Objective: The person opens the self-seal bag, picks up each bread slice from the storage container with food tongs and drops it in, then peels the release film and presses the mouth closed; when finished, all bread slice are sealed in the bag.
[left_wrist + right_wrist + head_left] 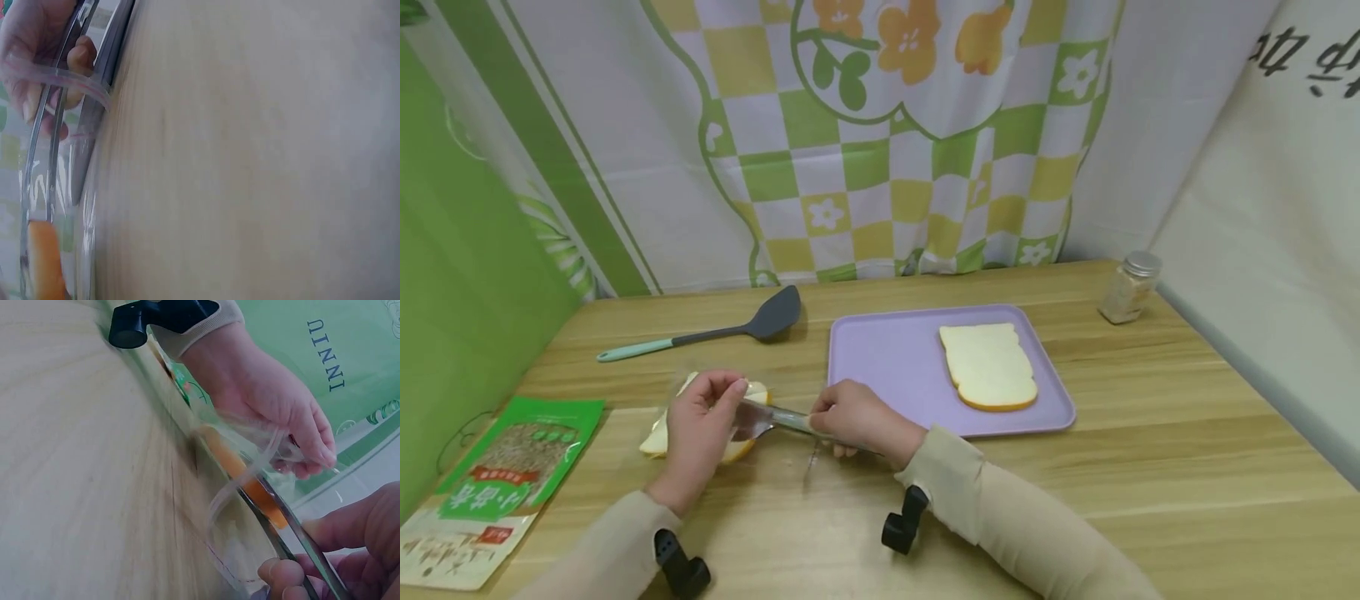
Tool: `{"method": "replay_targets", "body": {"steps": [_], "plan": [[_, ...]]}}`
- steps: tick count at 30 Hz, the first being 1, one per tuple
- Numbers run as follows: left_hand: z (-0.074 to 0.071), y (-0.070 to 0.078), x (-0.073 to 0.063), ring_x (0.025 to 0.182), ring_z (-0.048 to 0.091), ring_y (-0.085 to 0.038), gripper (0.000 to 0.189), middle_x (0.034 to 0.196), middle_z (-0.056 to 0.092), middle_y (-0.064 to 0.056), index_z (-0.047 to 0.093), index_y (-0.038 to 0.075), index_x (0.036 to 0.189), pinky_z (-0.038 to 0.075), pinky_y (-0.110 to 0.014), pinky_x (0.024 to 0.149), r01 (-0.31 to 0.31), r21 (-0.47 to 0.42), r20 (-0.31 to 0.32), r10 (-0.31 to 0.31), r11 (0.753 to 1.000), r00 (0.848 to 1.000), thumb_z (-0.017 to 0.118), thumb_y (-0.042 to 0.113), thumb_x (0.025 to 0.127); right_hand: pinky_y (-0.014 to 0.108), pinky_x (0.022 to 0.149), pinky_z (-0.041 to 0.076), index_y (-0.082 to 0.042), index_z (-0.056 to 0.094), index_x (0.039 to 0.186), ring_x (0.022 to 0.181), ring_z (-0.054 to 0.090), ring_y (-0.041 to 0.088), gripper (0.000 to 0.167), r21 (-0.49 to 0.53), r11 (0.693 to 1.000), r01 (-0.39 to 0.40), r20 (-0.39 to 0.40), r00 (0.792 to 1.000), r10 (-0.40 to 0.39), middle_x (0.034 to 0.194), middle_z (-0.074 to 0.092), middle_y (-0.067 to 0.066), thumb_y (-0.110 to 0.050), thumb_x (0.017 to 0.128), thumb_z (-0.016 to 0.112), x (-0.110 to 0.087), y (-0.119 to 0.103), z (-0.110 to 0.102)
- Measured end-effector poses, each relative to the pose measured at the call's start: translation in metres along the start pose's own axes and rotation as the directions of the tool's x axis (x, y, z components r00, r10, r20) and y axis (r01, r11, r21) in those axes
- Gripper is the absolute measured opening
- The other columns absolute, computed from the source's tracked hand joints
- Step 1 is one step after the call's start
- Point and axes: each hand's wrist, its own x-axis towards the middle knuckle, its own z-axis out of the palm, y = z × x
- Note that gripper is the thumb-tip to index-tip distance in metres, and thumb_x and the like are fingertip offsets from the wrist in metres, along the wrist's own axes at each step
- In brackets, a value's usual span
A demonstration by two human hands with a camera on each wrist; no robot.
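A clear zip bag [242, 487] lies on the table at the left with white bread [657, 437] inside, its crust orange-brown. My left hand [694, 433] pinches the upper edge of the bag's mouth between thumb and fingers. Metal tongs [790, 420] are gripped in my right hand [861, 417]. Their arms pass through the bag's mouth, and in the right wrist view the bread's crust [228, 456] shows between them. How firmly the tips press on the bread is hidden. Another bread slice [988, 367] lies flat on the right side of a purple tray [880, 358].
Behind the bag lies a spatula [730, 329] with a mint handle. A green food pouch [505, 483] rests at the left edge. A glass jar [1129, 290] with a metal lid stands at the back right. A patterned curtain [887, 167] hangs along the back.
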Motion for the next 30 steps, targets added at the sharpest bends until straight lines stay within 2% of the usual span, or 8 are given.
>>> {"method": "replay_targets", "body": {"steps": [6, 9, 13, 16, 19, 26, 30], "plan": [[-0.006, -0.001, 0.001, 0.077, 0.054, -0.004, 0.013, 0.082, 0.060, 0.003, 0.064, -0.001, 0.093, 0.046, -0.012, 0.066, 0.037, 0.014, 0.011, -0.037, 0.999, 0.999, 0.064, 0.011, 0.087, 0.024, 0.040, 0.040, -0.009, 0.066, 0.081, 0.041, 0.047, 0.012, 0.011, -0.039, 0.999, -0.006, 0.004, 1.000, 0.006, 0.060, 0.056, 0.005, -0.013, 0.088, 0.058, 0.001, 0.000, -0.005], [-0.008, -0.003, 0.003, 0.078, 0.054, -0.003, 0.015, 0.081, 0.060, 0.009, 0.064, -0.001, 0.094, 0.045, -0.011, 0.067, 0.034, 0.025, 0.018, -0.035, 0.999, 0.999, 0.064, 0.012, 0.087, 0.024, 0.041, 0.041, -0.008, 0.067, 0.083, 0.041, 0.048, 0.012, 0.012, -0.053, 0.999, 0.005, 0.016, 1.000, -0.004, 0.059, 0.055, 0.004, -0.013, 0.089, 0.058, 0.001, 0.000, -0.008], [-0.012, -0.007, 0.006, 0.073, 0.053, 0.001, 0.015, 0.074, 0.058, 0.017, 0.063, -0.004, 0.093, 0.043, -0.010, 0.064, 0.030, -0.005, -0.021, -0.030, 1.000, 0.999, 0.064, 0.009, 0.087, 0.024, 0.042, 0.041, -0.006, 0.067, 0.087, 0.042, 0.048, 0.013, 0.012, -0.038, 0.999, 0.002, 0.032, 0.999, -0.001, 0.057, 0.055, 0.005, -0.013, 0.089, 0.057, -0.002, 0.002, -0.015], [-0.015, -0.009, 0.008, 0.069, 0.053, 0.001, 0.014, 0.073, 0.058, 0.017, 0.062, -0.006, 0.093, 0.043, -0.010, 0.062, 0.023, -0.038, -0.051, -0.025, 0.999, 0.998, 0.063, 0.007, 0.087, 0.023, 0.042, 0.042, -0.005, 0.068, 0.090, 0.043, 0.049, 0.013, 0.014, -0.018, 1.000, -0.006, 0.029, 1.000, 0.007, 0.062, 0.057, 0.005, -0.014, 0.089, 0.057, -0.005, 0.006, -0.023], [-0.015, -0.009, 0.009, 0.070, 0.053, 0.000, 0.013, 0.074, 0.059, 0.016, 0.063, -0.004, 0.092, 0.044, -0.010, 0.063, 0.006, -0.018, -0.054, -0.007, 1.000, 0.999, 0.064, 0.007, 0.087, 0.022, 0.042, 0.043, -0.003, 0.069, 0.091, 0.044, 0.050, 0.012, 0.016, -0.016, 1.000, -0.006, 0.020, 1.000, 0.006, 0.068, 0.059, 0.005, -0.014, 0.089, 0.058, -0.010, 0.010, -0.031], [-0.012, -0.003, 0.009, 0.082, 0.055, 0.004, 0.011, 0.082, 0.066, 0.000, 0.066, -0.001, 0.090, 0.042, -0.011, 0.076, -0.075, 0.066, 0.018, 0.074, 0.995, 0.997, 0.065, 0.008, 0.086, 0.023, 0.041, 0.042, -0.002, 0.069, 0.096, 0.043, 0.050, 0.013, 0.017, -0.032, 0.999, -0.022, -0.012, 1.000, 0.022, 0.069, 0.061, 0.009, -0.014, 0.089, 0.058, -0.024, 0.021, -0.047], [-0.009, -0.002, 0.007, 0.086, 0.055, 0.005, 0.006, 0.088, 0.067, -0.007, 0.066, 0.001, 0.088, 0.042, -0.013, 0.080, -0.151, 0.071, 0.095, 0.144, 0.986, 0.985, 0.064, 0.006, 0.086, 0.023, 0.041, 0.044, -0.003, 0.069, 0.095, 0.043, 0.050, 0.012, 0.016, -0.036, 0.999, -0.005, -0.050, 0.999, 0.004, 0.072, 0.060, 0.008, -0.014, 0.089, 0.059, -0.026, 0.023, -0.048]]}}
